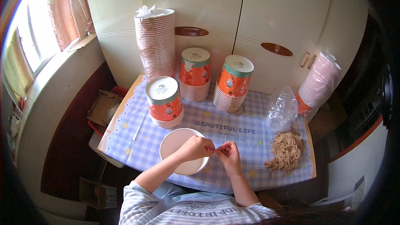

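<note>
My left hand (198, 147) is closed in a pinch over the right rim of a white paper tub (171, 139), which stands open side up near the table's front edge. Close beside it, clear of the tub, my right hand (228, 156) pinches too, its fingertips meeting those of the left. Whatever lies between the fingertips is too small to make out. A tangled heap of tan twine (286, 150) lies farther right on the table. Behind the open tub stands a short upside-down stack of orange paper tubs (164, 108) with white bases.
Two more upturned orange stacks, a left one (194, 73) and a right one (234, 83), stand farther back. A tall stack of tubs in plastic (155, 41) is at back left, another wrapped stack (318, 81) at far right. A crumpled clear bag (282, 109) sits behind the twine.
</note>
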`<action>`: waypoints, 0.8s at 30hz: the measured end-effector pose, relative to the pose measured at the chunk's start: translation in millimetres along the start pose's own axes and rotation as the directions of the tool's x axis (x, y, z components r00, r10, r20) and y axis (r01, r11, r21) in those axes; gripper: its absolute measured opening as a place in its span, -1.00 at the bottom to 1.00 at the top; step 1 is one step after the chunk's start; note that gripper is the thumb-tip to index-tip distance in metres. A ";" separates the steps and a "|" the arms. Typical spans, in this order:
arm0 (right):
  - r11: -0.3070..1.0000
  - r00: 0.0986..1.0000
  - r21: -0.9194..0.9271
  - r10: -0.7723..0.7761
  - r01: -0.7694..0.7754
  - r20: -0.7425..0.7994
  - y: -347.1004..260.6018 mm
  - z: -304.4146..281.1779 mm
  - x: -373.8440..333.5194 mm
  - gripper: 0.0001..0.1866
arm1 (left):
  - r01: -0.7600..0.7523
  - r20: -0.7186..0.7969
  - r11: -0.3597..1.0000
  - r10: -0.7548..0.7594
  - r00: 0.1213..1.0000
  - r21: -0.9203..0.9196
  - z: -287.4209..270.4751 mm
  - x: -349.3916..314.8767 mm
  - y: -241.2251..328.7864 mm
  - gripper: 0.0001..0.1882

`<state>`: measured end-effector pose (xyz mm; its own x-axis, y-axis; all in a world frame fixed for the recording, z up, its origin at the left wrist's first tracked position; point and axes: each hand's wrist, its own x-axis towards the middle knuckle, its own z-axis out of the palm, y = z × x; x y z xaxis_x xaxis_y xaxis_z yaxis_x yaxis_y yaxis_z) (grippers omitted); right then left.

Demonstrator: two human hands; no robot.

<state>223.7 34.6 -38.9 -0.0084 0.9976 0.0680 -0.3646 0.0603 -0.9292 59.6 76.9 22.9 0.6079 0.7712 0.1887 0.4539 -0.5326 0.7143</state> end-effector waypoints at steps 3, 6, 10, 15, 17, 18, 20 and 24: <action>1.000 1.000 -0.011 0.007 -0.007 -0.009 -1.4 1.1 -0.4 -0.67 | 0.009 0.008 1.000 -0.009 1.000 0.016 0.8 1.0 0.4 -0.86; 1.000 1.000 -0.021 0.005 -0.005 -0.008 -0.2 0.1 -0.9 -0.68 | 0.034 0.038 0.999 -0.033 0.999 -0.008 -1.7 1.9 4.1 -0.86; 0.999 1.000 -0.037 -0.007 0.006 -0.006 2.2 -1.7 -1.3 -0.70 | 0.066 0.037 0.996 -0.064 0.997 -0.057 -1.7 2.1 3.4 -0.78; 0.997 0.999 -0.061 -0.038 0.036 -0.016 1.7 -1.0 -2.1 -0.76 | 0.046 0.080 0.992 -0.037 0.996 -0.119 -4.8 3.0 4.7 -0.69; 0.996 1.000 -0.090 -0.023 0.021 -0.010 2.0 -1.5 -2.3 -0.77 | 0.048 0.091 0.990 -0.036 0.995 -0.133 -5.2 2.7 3.7 -0.66; 0.996 1.000 -0.091 -0.023 0.021 -0.011 0.8 -1.1 -2.8 -0.77 | 0.057 0.109 0.985 -0.040 0.993 -0.165 -5.1 3.0 3.2 -0.65; 0.997 1.000 -0.076 0.000 0.000 -0.008 -2.1 0.0 -3.8 -0.77 | 0.068 0.129 0.978 -0.043 0.991 -0.196 -5.6 3.3 3.0 -0.63; 0.994 1.000 -0.105 -0.008 0.010 0.023 -2.1 -2.0 -5.1 -0.79 | 0.097 0.198 0.948 -0.037 0.979 -0.302 -8.2 3.6 3.2 -0.65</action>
<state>226.4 29.4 -38.1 -0.0273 0.9961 0.0838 -0.2652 0.0736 -0.9614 57.9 80.8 31.3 0.7077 0.7061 0.0248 0.2925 -0.3247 0.8994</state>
